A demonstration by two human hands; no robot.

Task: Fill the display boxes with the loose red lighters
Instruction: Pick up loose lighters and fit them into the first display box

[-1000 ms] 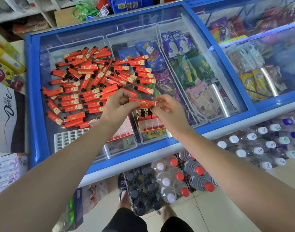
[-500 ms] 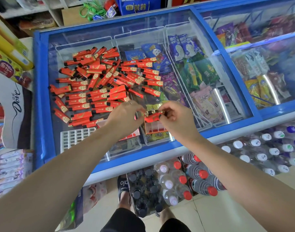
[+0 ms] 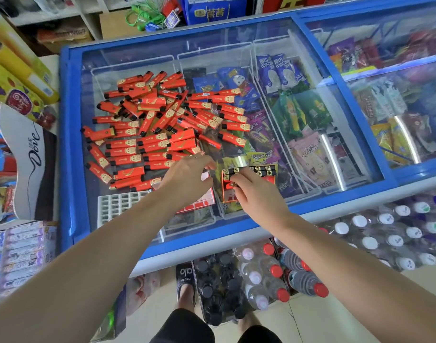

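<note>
A big pile of loose red lighters [image 3: 160, 125] lies on the glass lid of a blue chest freezer [image 3: 71, 149]. A red display box [image 3: 226, 194] stands near the lid's front edge, with several lighters [image 3: 264, 170] upright along its far side. My right hand [image 3: 259, 196] is over this box and pinches a red lighter [image 3: 233, 184] that stands in a slot at the near left. My left hand [image 3: 187, 179] hovers just left of the box with loosely curled fingers, holding nothing I can see, above a second red and white box [image 3: 207, 198].
A white grid insert [image 3: 118, 204] lies left of the boxes. Packs of bottled water [image 3: 274, 276] stand on the floor against the freezer front. A second freezer [image 3: 385, 100] adjoins on the right. Cartons and a Dove display [image 3: 31, 154] crowd the left side.
Both hands carried one lighter from above the pile down to the red box. The left hand has let go and the right hand has stood the lighter upright in the box.
</note>
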